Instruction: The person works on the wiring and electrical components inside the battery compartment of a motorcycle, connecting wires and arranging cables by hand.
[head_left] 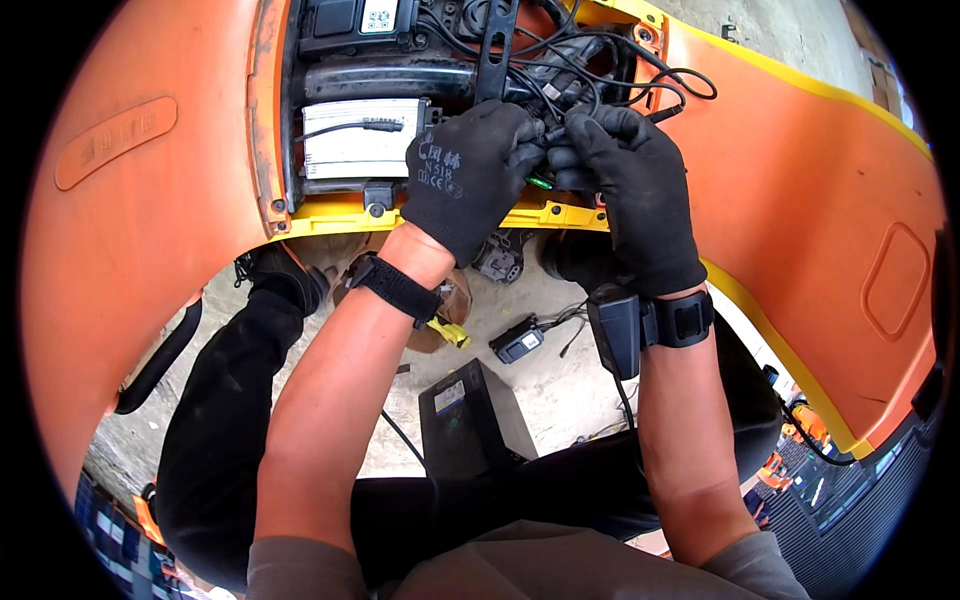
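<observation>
"Left hand and right hand seem to pinch a dark cable, just inside the yellow rim. Why so close?"

"Likely so one steadies it while the other works. Its tip's hidden from me."

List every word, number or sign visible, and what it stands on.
Left glove: pale printed characters, not copied here.
Left orange panel: raised characters, too blurred to read.
Black module: square code, not readable.
Large black box: label, too small to read.
Small black device: white label, too small.
</observation>
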